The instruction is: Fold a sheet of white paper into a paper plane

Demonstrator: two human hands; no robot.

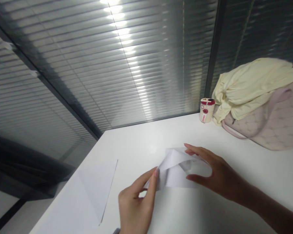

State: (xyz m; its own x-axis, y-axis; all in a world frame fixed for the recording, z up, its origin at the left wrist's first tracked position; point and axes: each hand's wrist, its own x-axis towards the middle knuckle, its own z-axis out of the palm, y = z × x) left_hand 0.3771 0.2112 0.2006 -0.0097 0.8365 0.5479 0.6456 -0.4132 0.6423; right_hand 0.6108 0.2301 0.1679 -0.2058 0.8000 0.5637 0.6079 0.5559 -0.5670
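Note:
A partly folded sheet of white paper (175, 175) is held just above or on the white table, its upper flap raised in a curve. My left hand (140, 198) pinches its left edge between thumb and fingers. On the paper's right side my right hand (210, 167) has thumb and fingers spread wide around the lifted part. The fingertips come close to the paper, and I cannot tell whether they touch it. Something greyish shows in the gap under the flap, too blurred to make out.
More white paper (93, 185) lies flat at the table's left, with a thin dark line along its edge. At the back right stand a cream and red cup-shaped container (207, 110) and a pink quilted bag (278, 120) with pale yellow cloth (256, 84) over it. Blinds (93, 65) rise behind the white table (136, 139).

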